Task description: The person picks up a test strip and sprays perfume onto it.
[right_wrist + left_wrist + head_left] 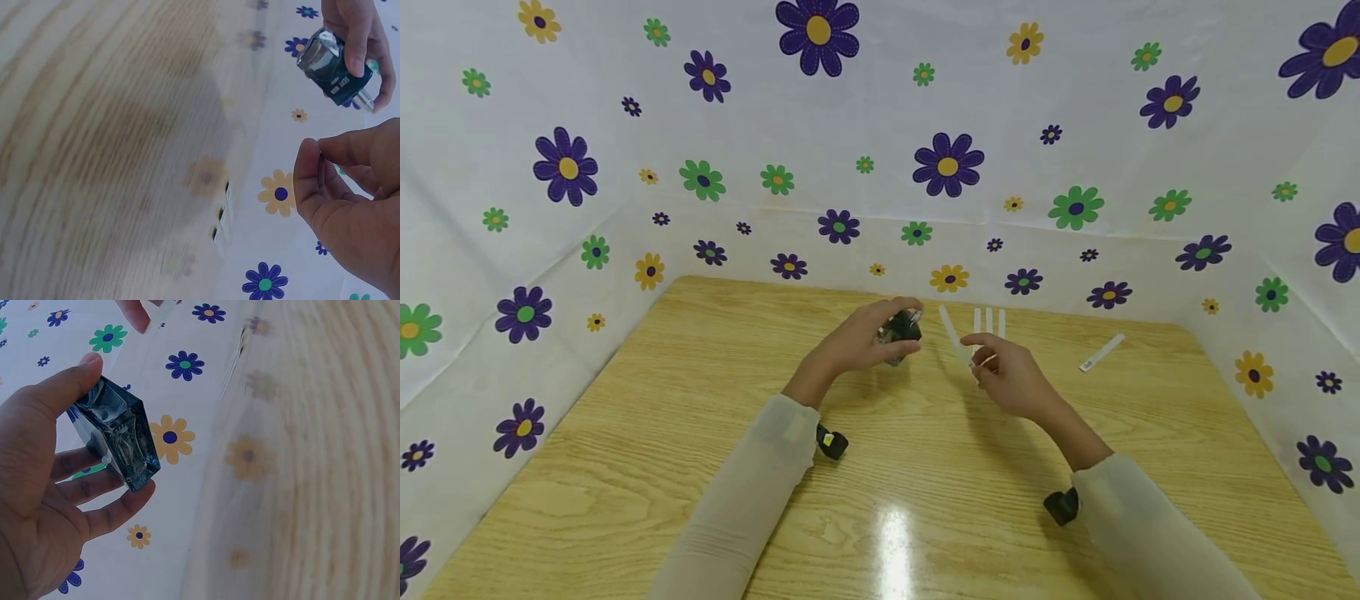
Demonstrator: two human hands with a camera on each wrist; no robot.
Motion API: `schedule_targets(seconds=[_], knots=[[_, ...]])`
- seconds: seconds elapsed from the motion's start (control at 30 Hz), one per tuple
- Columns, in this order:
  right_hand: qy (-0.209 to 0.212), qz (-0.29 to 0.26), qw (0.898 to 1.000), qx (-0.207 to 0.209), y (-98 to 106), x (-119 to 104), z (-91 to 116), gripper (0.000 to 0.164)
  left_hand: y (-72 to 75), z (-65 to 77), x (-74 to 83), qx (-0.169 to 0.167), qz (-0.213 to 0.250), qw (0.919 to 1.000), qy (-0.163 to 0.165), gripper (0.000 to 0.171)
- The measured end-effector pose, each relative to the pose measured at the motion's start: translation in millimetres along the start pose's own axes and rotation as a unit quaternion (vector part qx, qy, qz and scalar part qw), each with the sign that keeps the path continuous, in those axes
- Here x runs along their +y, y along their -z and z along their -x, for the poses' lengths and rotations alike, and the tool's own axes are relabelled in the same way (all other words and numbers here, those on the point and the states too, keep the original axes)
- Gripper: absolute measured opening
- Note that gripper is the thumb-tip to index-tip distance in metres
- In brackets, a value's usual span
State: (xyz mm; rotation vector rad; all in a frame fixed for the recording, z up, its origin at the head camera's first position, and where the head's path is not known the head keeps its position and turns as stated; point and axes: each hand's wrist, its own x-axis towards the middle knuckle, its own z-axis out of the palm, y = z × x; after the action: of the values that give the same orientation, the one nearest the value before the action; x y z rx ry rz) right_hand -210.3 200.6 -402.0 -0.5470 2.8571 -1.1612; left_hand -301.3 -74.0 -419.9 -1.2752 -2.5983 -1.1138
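- Left hand [865, 337] held a glass bottle [122, 434] above the table [662, 433]; it looked slippery, breakable, best gripped by its sides.
- Right hand [1011, 379] pinched a white strip [953, 333] near one end; it seemed light, bendy.

White sheeting [880, 108] printed with purple, green and yellow flowers [947, 165] stood behind the wood-grain surface [625, 425] and along its left and right sides, creased in places. A bright glare [895, 550] lay on the surface's near part.
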Motion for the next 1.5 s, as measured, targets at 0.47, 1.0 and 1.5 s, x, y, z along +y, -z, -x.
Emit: schedule_targets(seconds=[0.47,1.0,1.5], knots=[[-0.083,-0.09,0.992,0.009,-0.3,8.5,-27.6,0.045,7.6,0.5,8.2,0.009,0.007,0.9999,0.006,0.061],[-0.187,-0.228,0.955,0.038,-12.7,22.3,-54.2,0.048,9.3,2.0,9.0,0.009,0.009,0.9999,0.01,0.062],[-0.264,-0.281,0.921,0.062,-17.2,29.3,-59.0,0.048,7.7,0.8,7.1,0.005,0.006,0.9999,0.006,0.062]])
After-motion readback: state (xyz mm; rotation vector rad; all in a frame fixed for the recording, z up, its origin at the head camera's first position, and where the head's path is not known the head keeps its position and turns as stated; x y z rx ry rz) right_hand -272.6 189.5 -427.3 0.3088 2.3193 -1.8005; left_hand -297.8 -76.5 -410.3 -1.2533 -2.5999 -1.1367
